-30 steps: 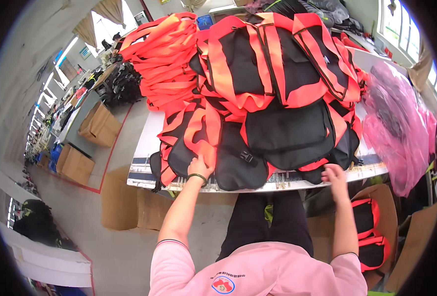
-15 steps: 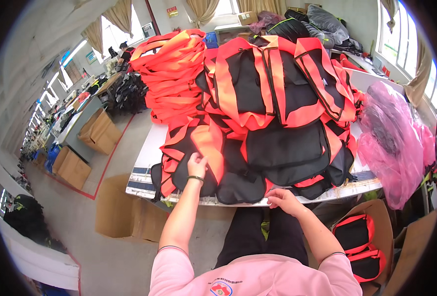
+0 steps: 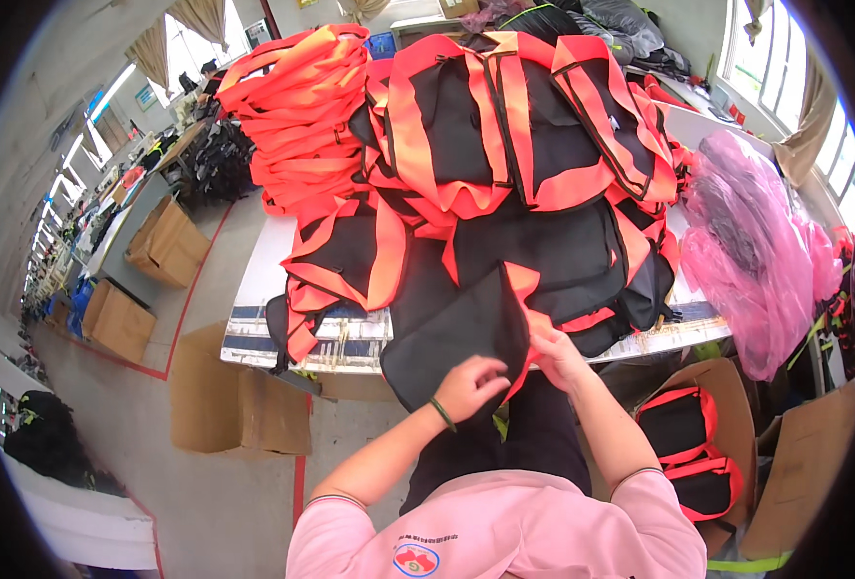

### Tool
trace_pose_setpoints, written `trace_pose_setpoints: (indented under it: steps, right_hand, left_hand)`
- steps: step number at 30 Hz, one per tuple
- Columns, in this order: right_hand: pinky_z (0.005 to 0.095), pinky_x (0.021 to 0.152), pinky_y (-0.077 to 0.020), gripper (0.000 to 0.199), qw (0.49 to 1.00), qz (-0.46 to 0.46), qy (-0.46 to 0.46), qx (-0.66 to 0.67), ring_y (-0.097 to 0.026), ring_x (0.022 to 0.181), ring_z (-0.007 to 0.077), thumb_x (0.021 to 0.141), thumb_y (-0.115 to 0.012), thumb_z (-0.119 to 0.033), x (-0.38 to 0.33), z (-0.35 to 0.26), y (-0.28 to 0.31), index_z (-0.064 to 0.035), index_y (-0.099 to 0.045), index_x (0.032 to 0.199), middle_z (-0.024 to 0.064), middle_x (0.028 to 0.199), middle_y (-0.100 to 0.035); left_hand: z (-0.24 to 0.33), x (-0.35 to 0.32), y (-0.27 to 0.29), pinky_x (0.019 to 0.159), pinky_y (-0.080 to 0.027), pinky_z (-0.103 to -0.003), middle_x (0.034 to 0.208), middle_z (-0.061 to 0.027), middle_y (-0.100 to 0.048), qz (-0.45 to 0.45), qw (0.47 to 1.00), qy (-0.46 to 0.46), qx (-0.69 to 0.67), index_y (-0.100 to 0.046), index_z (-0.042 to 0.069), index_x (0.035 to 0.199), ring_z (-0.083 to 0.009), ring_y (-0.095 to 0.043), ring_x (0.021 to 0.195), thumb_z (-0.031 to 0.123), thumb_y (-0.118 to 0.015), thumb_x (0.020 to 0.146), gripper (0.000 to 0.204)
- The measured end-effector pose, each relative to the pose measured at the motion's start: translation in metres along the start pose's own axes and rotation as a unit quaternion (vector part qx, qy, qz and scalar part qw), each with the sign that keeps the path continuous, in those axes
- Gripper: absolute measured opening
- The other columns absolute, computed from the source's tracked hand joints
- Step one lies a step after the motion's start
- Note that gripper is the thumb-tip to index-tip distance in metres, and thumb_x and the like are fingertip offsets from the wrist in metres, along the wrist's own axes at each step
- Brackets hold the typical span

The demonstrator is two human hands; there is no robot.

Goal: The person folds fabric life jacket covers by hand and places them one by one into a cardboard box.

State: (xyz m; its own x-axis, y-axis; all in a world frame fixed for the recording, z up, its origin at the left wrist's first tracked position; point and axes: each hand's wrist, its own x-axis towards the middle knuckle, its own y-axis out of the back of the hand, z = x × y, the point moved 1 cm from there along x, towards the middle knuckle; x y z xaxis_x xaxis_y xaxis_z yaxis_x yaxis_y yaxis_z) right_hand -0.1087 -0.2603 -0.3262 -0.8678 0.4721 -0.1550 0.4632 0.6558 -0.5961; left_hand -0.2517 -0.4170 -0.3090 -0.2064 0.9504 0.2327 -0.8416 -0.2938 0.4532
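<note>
At the table's near edge, a black fabric bag piece with orange trim [image 3: 456, 338] is lifted and tilted toward me. My right hand [image 3: 558, 359] pinches its orange edge, thumb and fingers closed on the trim. My left hand [image 3: 474, 388] is over the lower part of the black panel; its fingers are loosely bent and a little apart, with nothing visible between them. Behind the lifted piece lie more black bag pieces with orange bands [image 3: 466, 125], heaped over one another. A flatter black-and-orange piece [image 3: 345, 246] lies to their left.
A tall stack of folded orange pieces [image 3: 302, 116] stands at the back left of the white table [image 3: 253, 280]. Pink plastic wrap [image 3: 756, 251] bulges at the right. Below sit an open carton [image 3: 205, 405] at left and a carton of black-and-orange pieces [image 3: 736, 396] at right.
My right hand has taken hold of the orange trim and raised the black piece's edge. My left hand has moved right and toward me, off the left-hand piece.
</note>
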Motion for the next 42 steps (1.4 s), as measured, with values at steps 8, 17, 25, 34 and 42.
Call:
trace_pose_setpoints:
  steps: [8, 17, 25, 34, 42]
  right_hand:
    - [0.0378, 0.101, -0.0367, 0.051, 0.999, -0.001, -0.021, 0.027, -0.048, 0.119, 0.0214, 0.084, -0.063, -0.014, -0.045, 0.025, 0.043, -0.0018, -0.044, 0.129, 0.0082, 0.129, -0.052]
    - [0.0346, 0.091, -0.0437, 0.037, 0.979, 0.026, -0.165, -0.115, -0.055, 0.107, 0.0172, 0.084, -0.060, -0.012, -0.113, 0.037, 0.110, -0.0042, -0.052, 0.120, 0.0036, 0.115, -0.059]
    - [0.0287, 0.089, -0.0434, 0.031, 0.749, 0.047, -0.037, -0.660, -0.055, 0.104, 0.0168, 0.085, -0.052, -0.004, -0.064, -0.096, 0.122, -0.0003, -0.053, 0.115, 0.0067, 0.110, -0.060]
    - [0.0281, 0.082, -0.0459, 0.035, 0.850, -0.150, -0.098, -0.495, -0.057, 0.090, 0.0129, 0.084, -0.055, -0.008, -0.031, -0.069, 0.040, -0.0023, -0.055, 0.119, 0.0047, 0.103, -0.062]
    - [0.0254, 0.077, -0.0455, 0.030, 0.837, -0.191, -0.310, -0.409, -0.057, 0.084, 0.0108, 0.090, -0.055, -0.020, -0.068, -0.033, 0.062, 0.0026, -0.061, 0.110, 0.0031, 0.094, -0.065]
  left_hand:
    - [-0.091, -0.043, 0.097, 0.078, -0.045, -0.037, 0.087, -0.0110, -0.059, 0.259, 0.908, 0.203, 0.258, -0.059, 0.006, 0.101, -0.0262, -0.057, 0.084, 0.036, -0.066, 0.079, 0.038]
    - [-0.118, -0.104, 0.021, 0.081, -0.046, -0.029, 0.105, -0.0060, -0.059, 0.022, 0.917, 0.267, -0.295, -0.049, 0.003, 0.120, -0.0121, -0.055, 0.095, 0.035, -0.065, 0.083, 0.052]
    - [-0.009, -0.058, 0.075, 0.085, -0.043, -0.026, 0.102, -0.0036, -0.056, -0.074, 0.849, 0.143, -0.503, -0.050, 0.005, 0.111, -0.0111, -0.054, 0.095, 0.013, -0.063, 0.079, 0.035]
    - [0.024, -0.038, 0.088, 0.086, -0.042, -0.027, 0.098, -0.0031, -0.060, -0.222, 0.921, 0.053, -0.317, -0.061, 0.003, 0.101, -0.0115, -0.054, 0.095, 0.012, -0.072, 0.070, 0.034]
    - [-0.004, -0.056, 0.118, 0.085, -0.040, -0.028, 0.094, -0.0060, -0.058, -0.129, 0.973, 0.043, -0.187, -0.066, 0.003, 0.095, -0.0150, -0.053, 0.094, 0.014, -0.067, 0.077, 0.021]
